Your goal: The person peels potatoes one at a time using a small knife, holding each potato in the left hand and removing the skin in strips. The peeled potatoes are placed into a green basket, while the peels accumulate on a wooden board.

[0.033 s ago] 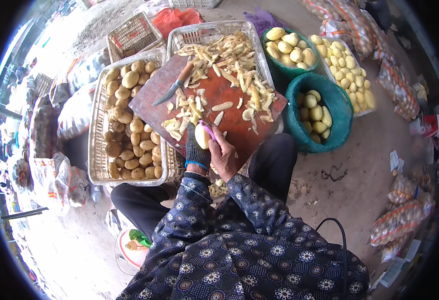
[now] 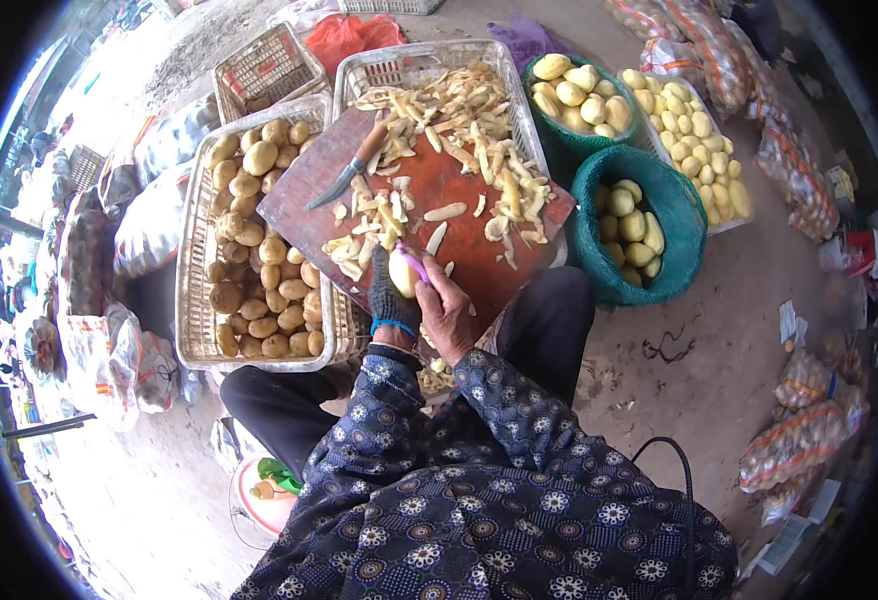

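My left hand point(image 2: 392, 302), in a dark grey glove with a blue cuff, holds a pale, peeled-looking potato point(image 2: 401, 280) at the lower edge of a reddish board point(image 2: 494, 262). My bare right hand point(image 2: 446, 312) grips a purple peeler point(image 2: 413, 262) against that potato. Potato peels point(image 2: 504, 190) lie scattered over the board and heap up at its back. A knife with a wooden handle point(image 2: 368, 147) lies on the board's upper left, its blade pointing toward the near left.
A crate point(image 2: 188, 250) of unpeeled potatoes stands left; green mesh containers point(image 2: 679, 260) and a pale crate point(image 2: 736, 225) of peeled potatoes stand right. An empty-looking crate point(image 2: 269, 70) is behind. Filled sacks point(image 2: 789, 450) lie at both sides. My bent legs flank the board's near edge.
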`<state>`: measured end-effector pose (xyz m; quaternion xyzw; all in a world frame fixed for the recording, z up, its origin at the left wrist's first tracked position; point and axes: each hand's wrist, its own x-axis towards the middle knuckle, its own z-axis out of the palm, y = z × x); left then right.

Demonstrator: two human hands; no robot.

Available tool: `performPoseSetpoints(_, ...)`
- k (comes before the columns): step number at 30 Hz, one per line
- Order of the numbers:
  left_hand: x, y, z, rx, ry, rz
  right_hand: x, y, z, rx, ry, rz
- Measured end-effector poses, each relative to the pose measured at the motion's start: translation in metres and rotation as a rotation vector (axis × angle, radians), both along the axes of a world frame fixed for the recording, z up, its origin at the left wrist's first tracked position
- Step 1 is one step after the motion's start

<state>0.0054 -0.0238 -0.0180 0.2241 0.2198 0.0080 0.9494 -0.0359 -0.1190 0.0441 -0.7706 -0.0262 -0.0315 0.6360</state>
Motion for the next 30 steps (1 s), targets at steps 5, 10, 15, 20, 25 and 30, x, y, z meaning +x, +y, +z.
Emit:
performPoseSetpoints(5,-0.006,0.001,0.004,0.098,0.101,0.085,-0.001,0.009,-0.008,0.063,-0.094,0.042)
performPoseSetpoints(10,-0.018,-0.003,0.051,0.122,0.106,-0.041,0.016,-0.015,-0.011,0.303,0.16,0.185)
performPoseSetpoints(15,-0.022,-0.003,0.059,0.505,-0.134,-0.151,0.037,-0.032,0.025,0.429,0.466,0.091)
performPoseSetpoints(20,-0.027,-0.015,0.055,1.066,-0.203,0.081,0.032,-0.02,-0.004,0.049,0.129,0.162)
performPoseSetpoints(25,-0.008,-0.002,0.045,0.0,0.091,-0.025,0.023,-0.011,-0.005,-0.061,0.03,0.093)
performPoseSetpoints(30,-0.01,-0.004,0.048,-0.057,0.156,-0.062,-0.019,-0.012,-0.006,-0.134,-0.116,0.036)
